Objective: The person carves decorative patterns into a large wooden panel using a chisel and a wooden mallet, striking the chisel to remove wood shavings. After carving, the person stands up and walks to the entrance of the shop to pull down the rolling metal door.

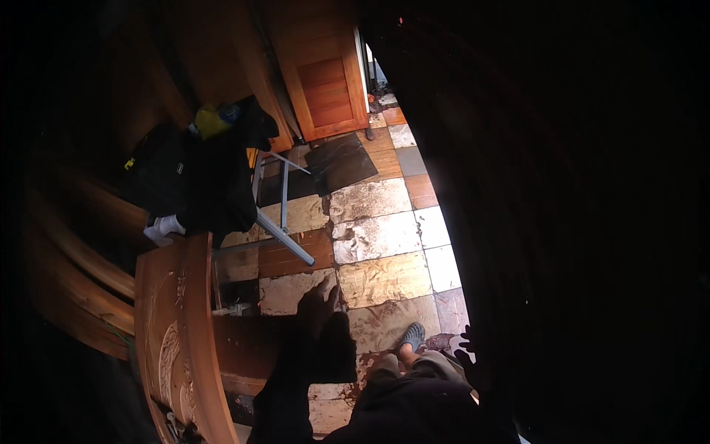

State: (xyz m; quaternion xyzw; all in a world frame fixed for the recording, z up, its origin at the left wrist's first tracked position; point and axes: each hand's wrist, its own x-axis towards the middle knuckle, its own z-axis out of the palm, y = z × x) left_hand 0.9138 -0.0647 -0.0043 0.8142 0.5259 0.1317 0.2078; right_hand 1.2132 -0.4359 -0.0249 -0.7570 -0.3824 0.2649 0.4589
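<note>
My left hand [316, 303] is a dark silhouette, reaching forward low over the tiled floor. Two fingertips point away from me with a small gap between them. A dark, blocky shape [336, 351] adjoins this hand on its right side; whether the hand grips it is lost in shadow. Nearest to the left arm stands a brown wooden piece with a carved pattern [171, 340], to its left. At the right, my right hand [466, 346] shows in outline beside my trouser leg, fingers spread and nothing visible in them.
A chair or stool with grey metal legs [285, 240] stands at the left, heaped with dark bags or cloth [214, 177]. Beyond it is a panelled wooden door [325, 92]. A dark mat [340, 163] lies on dirty patchwork tiles [377, 237]. My shoe [414, 335] is below. Deep shadow covers the right side.
</note>
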